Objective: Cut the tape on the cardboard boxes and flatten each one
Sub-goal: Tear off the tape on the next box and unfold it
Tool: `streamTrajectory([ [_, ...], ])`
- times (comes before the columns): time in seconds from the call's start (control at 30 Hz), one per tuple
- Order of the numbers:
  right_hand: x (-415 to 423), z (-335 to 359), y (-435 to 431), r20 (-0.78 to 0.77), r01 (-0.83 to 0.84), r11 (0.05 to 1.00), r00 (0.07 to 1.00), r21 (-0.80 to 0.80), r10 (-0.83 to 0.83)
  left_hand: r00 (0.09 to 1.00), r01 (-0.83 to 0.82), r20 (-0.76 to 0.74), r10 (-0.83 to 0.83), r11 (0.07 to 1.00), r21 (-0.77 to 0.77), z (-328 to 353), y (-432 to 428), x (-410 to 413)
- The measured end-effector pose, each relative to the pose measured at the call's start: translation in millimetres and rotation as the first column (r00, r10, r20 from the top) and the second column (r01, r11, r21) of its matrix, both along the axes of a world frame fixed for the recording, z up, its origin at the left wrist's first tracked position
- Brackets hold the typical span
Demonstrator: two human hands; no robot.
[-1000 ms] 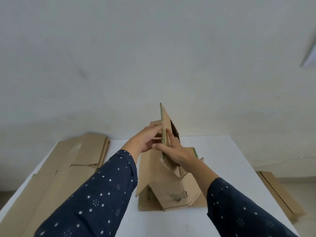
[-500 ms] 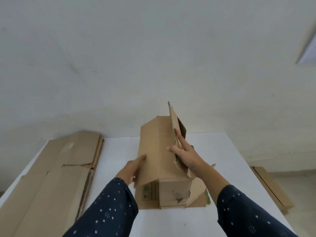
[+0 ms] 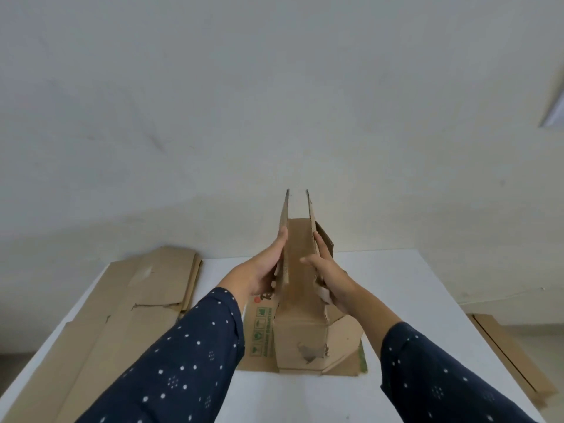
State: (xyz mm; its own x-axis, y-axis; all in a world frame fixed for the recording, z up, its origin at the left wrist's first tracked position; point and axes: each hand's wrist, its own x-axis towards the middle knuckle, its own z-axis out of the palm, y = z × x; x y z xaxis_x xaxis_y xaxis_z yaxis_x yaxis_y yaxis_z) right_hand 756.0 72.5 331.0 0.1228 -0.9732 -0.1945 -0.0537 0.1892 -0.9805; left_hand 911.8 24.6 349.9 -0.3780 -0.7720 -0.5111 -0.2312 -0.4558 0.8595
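Note:
A brown cardboard box (image 3: 300, 337) stands on the white table (image 3: 274, 395), its two long top flaps raised upright and its bottom flaps spread flat on the table. My left hand (image 3: 265, 270) presses flat against the outside of the left flap with straight fingers. My right hand (image 3: 331, 277) lies against the outside of the right flap, fingers extended and thumb across the flap's top edge. Green print shows on the box's left bottom flap. No cutting tool is visible.
Flattened cardboard (image 3: 100, 325) lies stacked along the table's left side. More flattened cardboard (image 3: 512, 361) lies on the floor to the right of the table. A pale wall rises right behind the table's far edge.
The left top flap was lying down half a second ago; it now stands upright. My left hand moved up from the box's low left side to this flap. My right hand stayed at the right flap.

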Motion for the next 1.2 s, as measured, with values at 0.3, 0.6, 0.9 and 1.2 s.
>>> streamTrajectory([
  [0.3,12.9,13.3,-15.2,-0.432,0.012,1.000,0.902,-0.008,-0.014,0.963,0.176,0.237,-0.129,0.966,-0.188,-34.6,-1.4,15.9],
  [0.6,13.9,24.2,-20.0,-0.680,-0.046,0.998,0.730,0.048,0.066,0.973,0.138,0.211,-0.094,0.968,-0.207,-65.2,5.4,37.7],
  [0.9,22.0,16.7,-13.8,-0.664,0.135,0.991,0.741,-0.004,-0.103,0.840,0.349,0.522,-0.150,0.885,-0.307,-77.5,-3.7,49.6],
  [1.2,27.5,13.6,-8.3,-0.650,0.115,0.993,0.756,0.010,-0.081,0.892,0.334,0.201,-0.405,0.890,0.309,-69.0,28.4,51.3],
])
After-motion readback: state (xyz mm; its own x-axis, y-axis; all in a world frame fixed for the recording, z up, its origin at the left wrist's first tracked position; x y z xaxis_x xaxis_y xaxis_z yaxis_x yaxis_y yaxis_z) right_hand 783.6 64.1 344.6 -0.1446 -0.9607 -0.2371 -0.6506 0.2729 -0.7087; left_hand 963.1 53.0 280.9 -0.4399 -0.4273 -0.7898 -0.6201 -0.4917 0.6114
